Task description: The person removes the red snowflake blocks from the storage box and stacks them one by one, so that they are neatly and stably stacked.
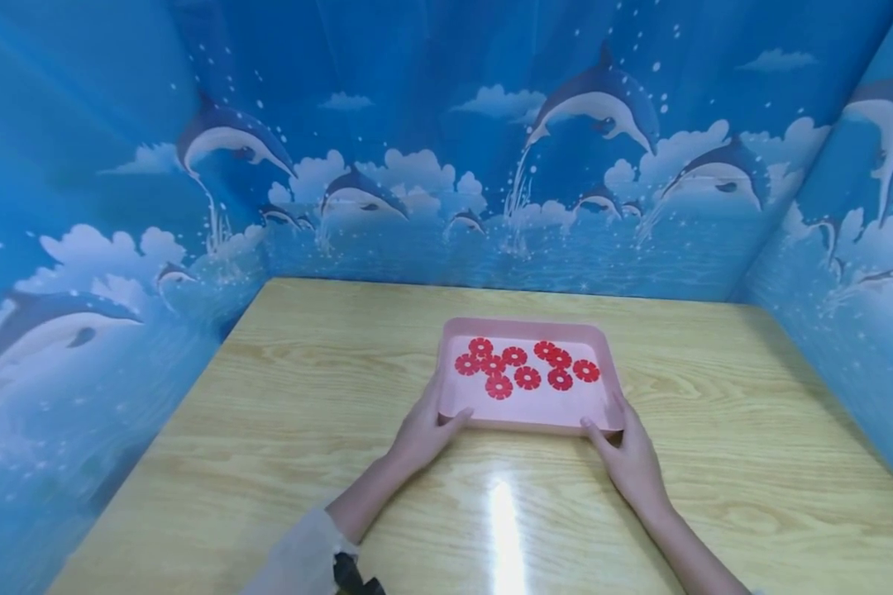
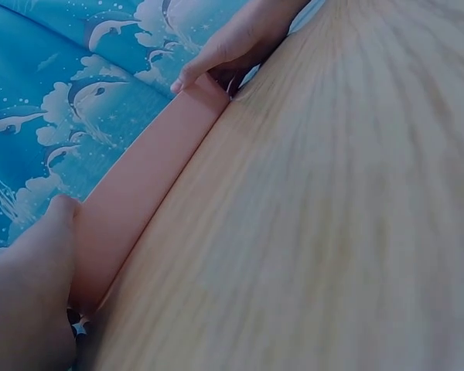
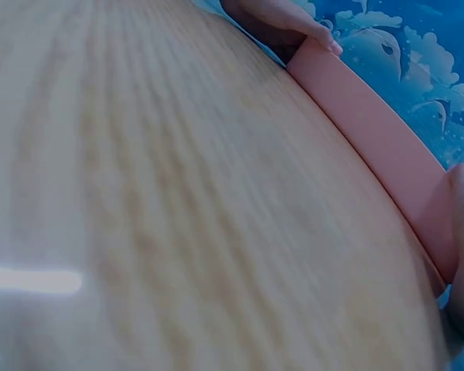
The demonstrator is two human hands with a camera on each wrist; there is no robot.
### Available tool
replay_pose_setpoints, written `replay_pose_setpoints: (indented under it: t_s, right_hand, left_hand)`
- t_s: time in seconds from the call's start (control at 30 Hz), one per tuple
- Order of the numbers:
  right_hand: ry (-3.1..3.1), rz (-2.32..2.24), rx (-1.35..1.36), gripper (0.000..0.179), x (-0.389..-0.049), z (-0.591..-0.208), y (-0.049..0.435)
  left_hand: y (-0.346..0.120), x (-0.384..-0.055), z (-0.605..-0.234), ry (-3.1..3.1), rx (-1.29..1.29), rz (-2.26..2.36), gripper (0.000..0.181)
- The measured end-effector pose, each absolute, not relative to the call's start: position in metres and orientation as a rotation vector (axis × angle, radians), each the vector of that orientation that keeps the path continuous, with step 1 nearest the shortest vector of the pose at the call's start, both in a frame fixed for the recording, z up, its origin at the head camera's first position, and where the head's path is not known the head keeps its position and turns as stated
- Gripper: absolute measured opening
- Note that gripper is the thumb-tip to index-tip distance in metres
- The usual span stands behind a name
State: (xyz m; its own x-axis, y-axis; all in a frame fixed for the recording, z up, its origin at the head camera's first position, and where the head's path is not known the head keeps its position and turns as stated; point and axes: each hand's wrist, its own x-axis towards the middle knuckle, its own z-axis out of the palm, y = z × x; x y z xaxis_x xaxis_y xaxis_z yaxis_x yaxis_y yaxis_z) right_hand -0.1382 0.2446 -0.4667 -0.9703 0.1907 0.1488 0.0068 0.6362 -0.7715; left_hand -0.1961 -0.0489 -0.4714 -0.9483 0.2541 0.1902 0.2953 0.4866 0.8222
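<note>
A shallow pink tray [image 1: 521, 417] sits at the middle of the table, with several red notched plastic discs [image 1: 527, 378] spread over its floor, some overlapping. At its near left corner my left hand [image 1: 422, 426] grips the wall, thumb on the front rim and fingers along the side. The right hand [image 1: 635, 459] holds the near right corner the same way, its fingers partly hidden by the side wall. In the left wrist view the tray's front wall [image 2: 147, 193] stretches between both hands, its lower edge close along the tabletop. The right wrist view shows that wall [image 3: 371, 139] too.
A light wood-grain table [image 1: 327, 355] spreads around the tray. Behind it and at both sides hang blue curtains [image 1: 432, 83] printed with dolphins and clouds. A bright light reflection lies on the table in front of the tray. A small black object [image 1: 350, 570] shows by the left sleeve.
</note>
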Motion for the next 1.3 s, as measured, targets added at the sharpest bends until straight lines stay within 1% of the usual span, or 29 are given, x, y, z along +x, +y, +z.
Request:
replay_pose_setpoints:
  t_s: [0.23,0.83,1.13,1.3]
  right_hand:
    - [-2.667,1.24,-0.181,0.083,-0.133,-0.467,0.23]
    - [-2.69,1.176,-0.156,0.082,-0.122,-0.467,0.199]
    - [-2.692,1.123,-0.156,0.079,-0.117,-0.465,0.19]
    - [-2.65,1.136,-0.133,0.072,-0.12,-0.459,0.194]
  left_hand:
    - [-0.064,-0.189,-0.471,-2.688,-0.465,-1.49,0.082]
    - [-0.097,-0.176,-0.47,-2.742,-0.373,-1.505,0.082]
    - [-0.106,-0.175,-0.473,-2.717,-0.424,-1.477,0.081]
    - [-0.106,-0.176,-0.469,-2.727,-0.436,-1.463,0.081]
